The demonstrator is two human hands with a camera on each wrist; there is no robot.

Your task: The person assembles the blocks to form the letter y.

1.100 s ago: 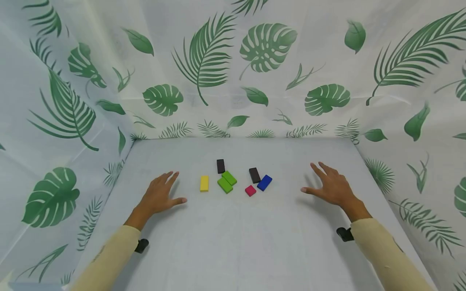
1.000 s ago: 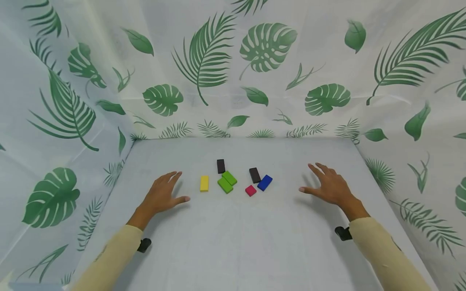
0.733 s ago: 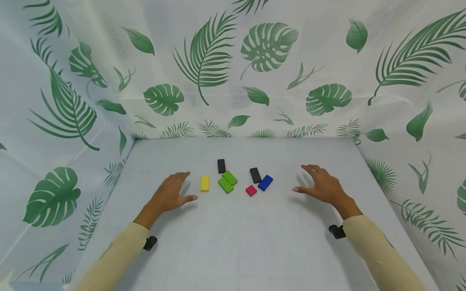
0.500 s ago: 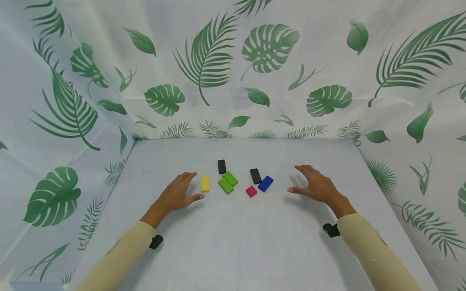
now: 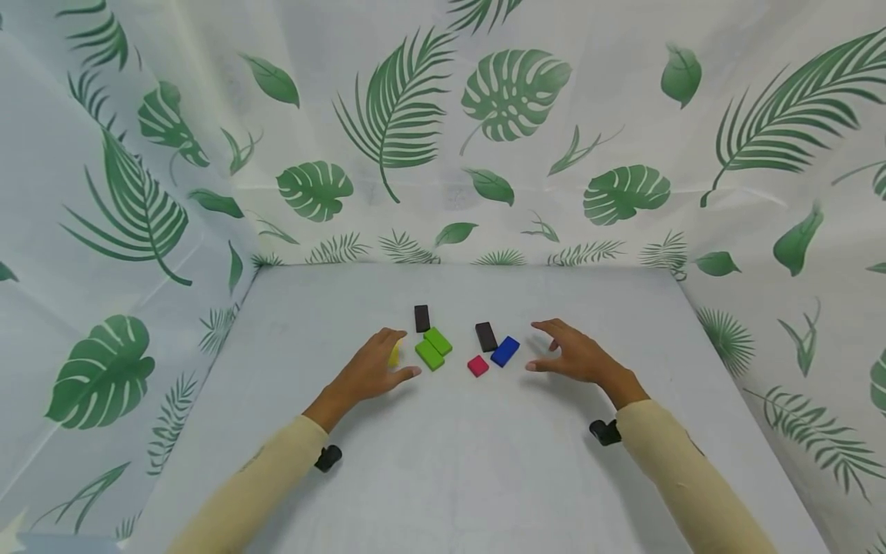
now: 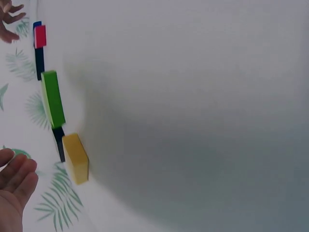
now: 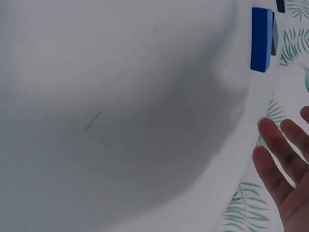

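Note:
My left hand (image 5: 368, 371) hovers over the yellow block (image 6: 76, 159), its fingers spread and gripping nothing; in the head view it hides most of that block. My right hand (image 5: 576, 355) is held above the surface to the right of the blue block (image 5: 505, 352), thumb and fingers apart, holding nothing. Two green blocks (image 5: 433, 348) lie side by side right of the left hand, with a black block (image 5: 422, 318) just behind them. A second black block (image 5: 486, 336) lies close to the blue one, and a small red block (image 5: 477, 365) sits in front of them.
All the blocks lie on a white-covered table (image 5: 457, 462). A white curtain (image 5: 443, 208) printed with green leaves stands along the back and both sides. A small black wrist camera (image 5: 328, 458) hangs under the left sleeve, another black camera (image 5: 605, 432) under the right.
Both hands have moved inward toward the blocks, the left to the right and the right to the left. The left hand now covers most of the yellow block. The blocks have stayed in place.

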